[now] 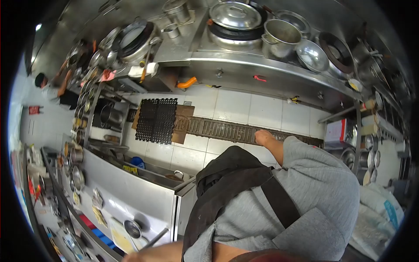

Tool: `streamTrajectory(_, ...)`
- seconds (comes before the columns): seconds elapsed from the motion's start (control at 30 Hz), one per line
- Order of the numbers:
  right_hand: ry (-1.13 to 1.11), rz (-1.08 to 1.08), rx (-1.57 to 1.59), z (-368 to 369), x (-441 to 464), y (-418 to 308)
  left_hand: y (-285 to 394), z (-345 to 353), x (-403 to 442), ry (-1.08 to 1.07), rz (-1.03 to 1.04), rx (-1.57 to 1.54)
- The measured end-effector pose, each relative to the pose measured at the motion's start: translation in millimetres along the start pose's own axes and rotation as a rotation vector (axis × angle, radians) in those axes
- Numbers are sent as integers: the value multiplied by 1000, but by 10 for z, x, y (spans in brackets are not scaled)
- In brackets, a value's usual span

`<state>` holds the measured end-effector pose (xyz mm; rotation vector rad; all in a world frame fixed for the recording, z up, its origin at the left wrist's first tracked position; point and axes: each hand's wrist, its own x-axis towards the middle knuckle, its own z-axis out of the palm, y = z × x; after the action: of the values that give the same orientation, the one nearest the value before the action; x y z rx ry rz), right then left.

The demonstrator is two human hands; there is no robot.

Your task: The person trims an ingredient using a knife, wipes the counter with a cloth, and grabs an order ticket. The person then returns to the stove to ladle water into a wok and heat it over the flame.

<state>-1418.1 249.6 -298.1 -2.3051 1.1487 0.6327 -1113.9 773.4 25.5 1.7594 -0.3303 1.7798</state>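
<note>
My right hand (263, 138) hangs over the floor, near the long drain grate (227, 129), with its fingers curled in and nothing showing in them. My left forearm (161, 253) reaches along the bottom edge of the view. The left hand (131, 258) is blurred and mostly cut off, so its fingers are hidden. Close by it, a dark rod-like handle (157, 238) slants above the forearm; whether the hand touches it I cannot tell. A small round metal bowl or ladle head (132, 228) lies by a pale cutting board (118, 231) on the steel counter (144, 192).
Along the stove (279, 65) stand a lidded wok (235, 16), a deep pot (283, 35) and a metal bowl (312, 56). A black rubber mat (156, 121) lies on the tiles. A co-worker (54, 89) stands at the far left. White sacks (375, 218) lie at right.
</note>
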Motion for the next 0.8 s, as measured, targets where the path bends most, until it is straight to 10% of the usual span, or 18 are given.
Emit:
streamTrajectory(0.03, 9, -21, -21, -29, 44, -42, 166, 188, -198, -105, -120, -275)
streamTrajectory(0.07, 18, -49, -20, 19, 161, -61, 864, 404, -424, -506, -70, 451)
streamTrajectory(0.1, 21, -77, -21, 50, 270, -106, 785, 597, -726, -727, -466, -84)
streamTrajectory(0.2, 76, -150, -4, -9, 409, -422, -47, 737, -2047, -2096, -342, 174)
streamTrajectory(0.23, 87, -158, 29, -19, 461, -525, 247, 746, -2058, -2222, -780, 375)
streamTrajectory(0.3, 51, -203, 116, -59, 475, -741, 142, 590, -2320, -1846, -923, -116)
streamTrajectory(0.43, 19, -240, 70, 57, 302, -834, 170, 668, -2490, -1766, -882, -225)
streamTrajectory(0.5, -12, -239, 59, 340, 409, -609, 120, 820, -2546, -1714, -604, 138)
streamTrajectory(0.8, 92, 158, 162, 178, -26, 150, -134, 1137, -3110, -1515, -502, 445)
